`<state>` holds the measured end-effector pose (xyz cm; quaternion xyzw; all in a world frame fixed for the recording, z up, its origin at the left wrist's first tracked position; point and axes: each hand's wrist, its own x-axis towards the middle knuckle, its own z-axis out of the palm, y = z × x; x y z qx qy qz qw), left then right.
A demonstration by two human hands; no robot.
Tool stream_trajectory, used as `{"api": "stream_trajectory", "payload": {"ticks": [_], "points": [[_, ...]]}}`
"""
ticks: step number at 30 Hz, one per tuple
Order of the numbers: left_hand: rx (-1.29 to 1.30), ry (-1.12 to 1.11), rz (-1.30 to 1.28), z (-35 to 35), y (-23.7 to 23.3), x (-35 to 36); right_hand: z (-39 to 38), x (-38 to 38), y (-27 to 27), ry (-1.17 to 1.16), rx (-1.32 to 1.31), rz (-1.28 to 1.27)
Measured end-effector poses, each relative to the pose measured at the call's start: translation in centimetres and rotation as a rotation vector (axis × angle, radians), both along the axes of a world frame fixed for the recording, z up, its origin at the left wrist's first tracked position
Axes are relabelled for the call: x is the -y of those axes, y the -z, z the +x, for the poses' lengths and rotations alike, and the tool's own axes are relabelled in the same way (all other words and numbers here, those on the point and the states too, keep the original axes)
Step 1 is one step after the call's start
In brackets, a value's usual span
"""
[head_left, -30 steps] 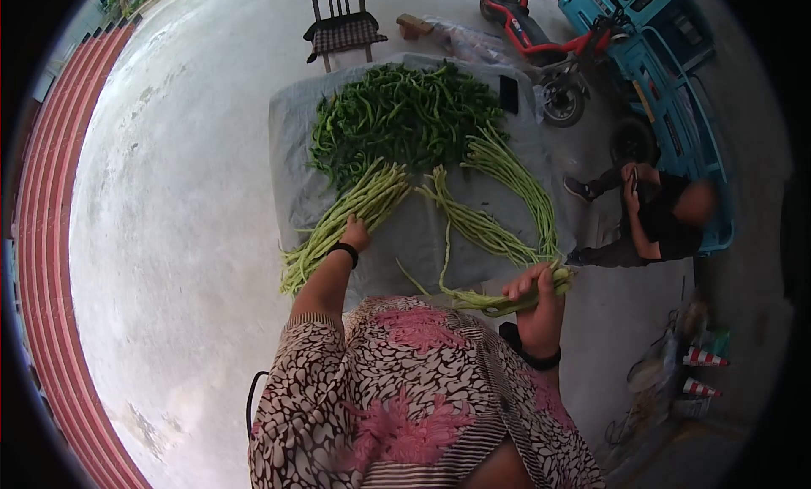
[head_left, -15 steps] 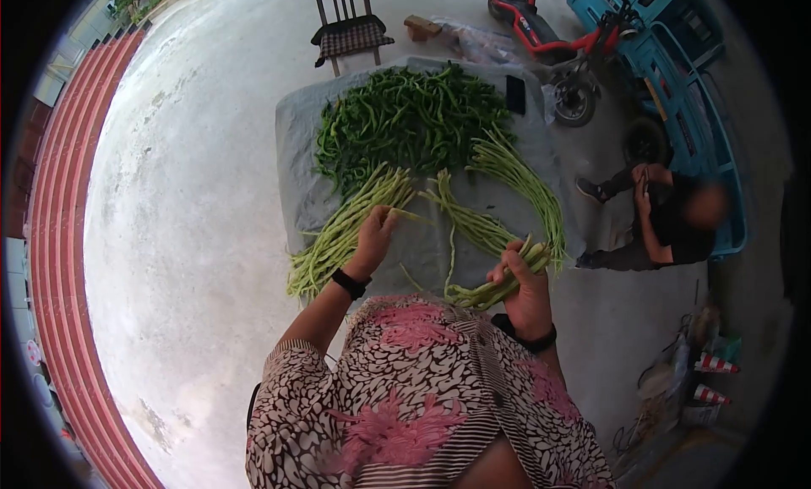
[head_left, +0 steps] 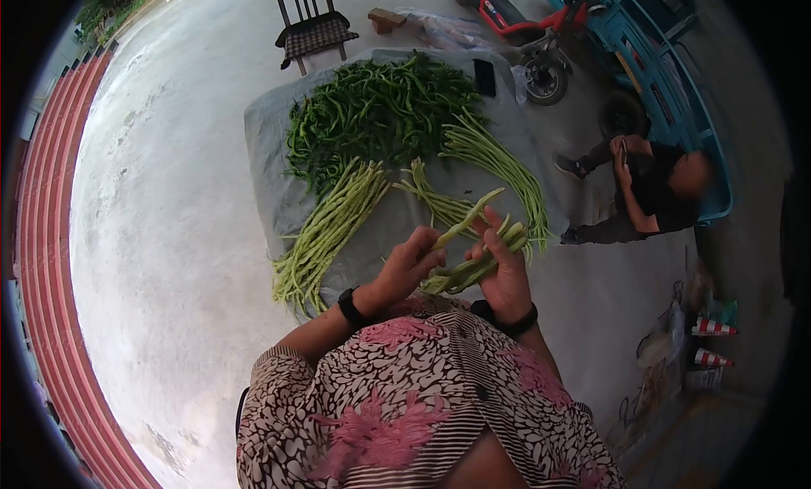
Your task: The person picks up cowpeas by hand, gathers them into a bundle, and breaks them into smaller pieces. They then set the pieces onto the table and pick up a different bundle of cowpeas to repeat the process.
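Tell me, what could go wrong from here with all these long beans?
The left hand pinches a single bean beside the bunch in the right hand; it might snap or slip while being moved. The bunch has several loose beans, so a slack grip could let some drop. The left-hand pile lies at the edge of the grey sheet, so a brush of the arm could push beans off.

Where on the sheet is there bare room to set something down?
The grey sheet is bare along its left edge, outside the green peppers and left bean bundle, and between that bundle and the middle bundle. It is crowded under the peppers and near right, where the left hand and right hand hold beans.
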<state>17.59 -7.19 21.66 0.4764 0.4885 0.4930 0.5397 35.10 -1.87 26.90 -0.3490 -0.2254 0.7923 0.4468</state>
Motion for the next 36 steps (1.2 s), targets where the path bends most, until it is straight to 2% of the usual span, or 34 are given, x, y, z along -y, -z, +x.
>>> {"api": "stream_trajectory", "payload": {"ticks": [5,8,16,19,20,24,25,28,32,35,36], "points": [[-0.236,0.092,0.087,-0.3,0.2,0.3,0.1,0.2,0.3,0.111,0.009,0.016],[-0.337,0.17,0.144,-0.9,-0.5,0.3,0.4,0.2,0.2,0.101,0.057,0.007],[-0.557,0.342,0.402,-1.9,1.5,0.8,-0.5,0.8,-1.0,-0.018,0.288,0.203],[-0.438,0.336,0.009,-1.7,2.0,0.7,-0.1,1.0,-0.8,-0.074,0.327,0.277],[-0.489,0.319,-0.02,-2.2,4.0,0.8,-0.1,1.0,-0.6,-0.093,0.339,0.297],[-0.799,0.167,-0.138,-6.1,18.0,2.1,-0.2,1.4,-1.4,-0.154,0.444,0.408],[-0.899,0.115,-0.163,-7.2,20.0,2.5,-0.4,1.6,-1.5,-0.176,0.478,0.422],[-0.943,-0.078,-0.452,-10.2,21.2,2.3,-0.6,1.9,-1.9,-0.24,0.548,0.434],[-1.003,0.037,-0.53,-13.9,24.6,1.9,-0.4,1.9,-1.6,-0.279,0.51,0.369],[-1.094,0.104,-0.566,-13.9,23.8,1.7,-0.8,2.0,-1.8,-0.259,0.493,0.339],[-1.069,0.079,-0.584,-13.8,24.8,1.7,-0.8,2.0,-1.8,-0.254,0.491,0.337]]}}
